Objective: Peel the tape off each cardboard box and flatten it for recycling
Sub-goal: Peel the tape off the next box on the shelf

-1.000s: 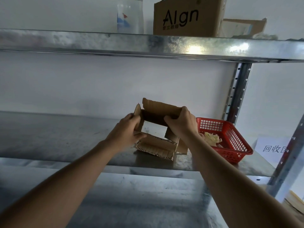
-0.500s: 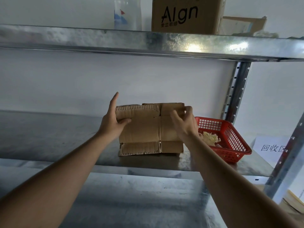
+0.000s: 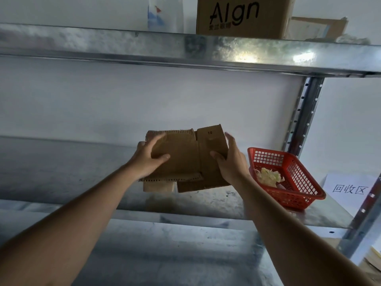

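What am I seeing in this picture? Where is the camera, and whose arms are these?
There is no machine here. A person wears a camera on the head, so it looks forward and down along their own two arms. Both hands hold one flattened box above a metal shelf: the left hand grips its left side and the right hand its right side. On the shelf, to the right, stands a red basket with crumpled pale scraps inside, perhaps peeled tape. Beside it is a paper sign. The upper shelf carries another box with printed letters.
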`<state>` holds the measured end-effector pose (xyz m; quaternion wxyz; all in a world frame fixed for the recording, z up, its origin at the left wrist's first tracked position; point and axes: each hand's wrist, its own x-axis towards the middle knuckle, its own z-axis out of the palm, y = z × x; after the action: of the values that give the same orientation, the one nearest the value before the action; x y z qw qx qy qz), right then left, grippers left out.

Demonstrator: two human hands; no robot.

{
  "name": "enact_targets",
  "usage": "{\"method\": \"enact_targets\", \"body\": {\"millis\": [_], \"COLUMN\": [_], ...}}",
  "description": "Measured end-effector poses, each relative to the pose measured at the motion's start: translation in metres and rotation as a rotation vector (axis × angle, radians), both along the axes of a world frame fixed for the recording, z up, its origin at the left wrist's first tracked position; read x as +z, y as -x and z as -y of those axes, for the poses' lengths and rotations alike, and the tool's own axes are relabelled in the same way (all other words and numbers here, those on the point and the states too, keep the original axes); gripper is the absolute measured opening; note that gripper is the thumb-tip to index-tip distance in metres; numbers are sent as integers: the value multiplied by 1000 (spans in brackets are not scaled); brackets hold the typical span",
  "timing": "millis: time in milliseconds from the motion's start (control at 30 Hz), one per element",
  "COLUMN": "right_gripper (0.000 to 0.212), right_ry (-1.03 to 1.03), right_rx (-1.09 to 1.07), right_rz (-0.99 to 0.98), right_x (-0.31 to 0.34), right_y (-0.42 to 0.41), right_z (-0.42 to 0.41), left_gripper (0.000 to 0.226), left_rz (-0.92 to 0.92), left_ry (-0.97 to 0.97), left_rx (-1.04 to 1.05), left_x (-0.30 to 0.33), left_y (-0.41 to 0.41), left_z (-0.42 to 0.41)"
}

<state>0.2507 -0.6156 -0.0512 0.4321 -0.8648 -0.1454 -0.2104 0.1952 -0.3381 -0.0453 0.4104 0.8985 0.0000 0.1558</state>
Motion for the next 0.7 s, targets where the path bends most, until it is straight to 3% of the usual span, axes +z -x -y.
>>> {"method": "enact_targets", "body": {"millis": [100, 300, 533, 633, 700], "right_gripper": [55, 41, 34, 44, 62], "right_ry": [140, 491, 774, 702, 765], "right_rx": [-47, -83, -45, 146, 218], "right_rz": [-88, -253, -260, -247, -275], "right_x": [-4, -34, -51, -54, -61], "right_y": [-5, -1, -4, -1, 1], "right_z": [-4, -11, -19, -22, -24], "left_gripper": [64, 50, 79, 72, 65], "left_rz": [-112, -202, -350, -313, -290], "left_ry": [-164, -569, -698, -776, -791], "left_rx": [92, 87, -10, -22, -31], "left_x": [-5, -20, -41, -49, -54], "left_y": [-5, -6, -13, -14, -13], "left_z": [4, 15, 14, 18, 21]}}
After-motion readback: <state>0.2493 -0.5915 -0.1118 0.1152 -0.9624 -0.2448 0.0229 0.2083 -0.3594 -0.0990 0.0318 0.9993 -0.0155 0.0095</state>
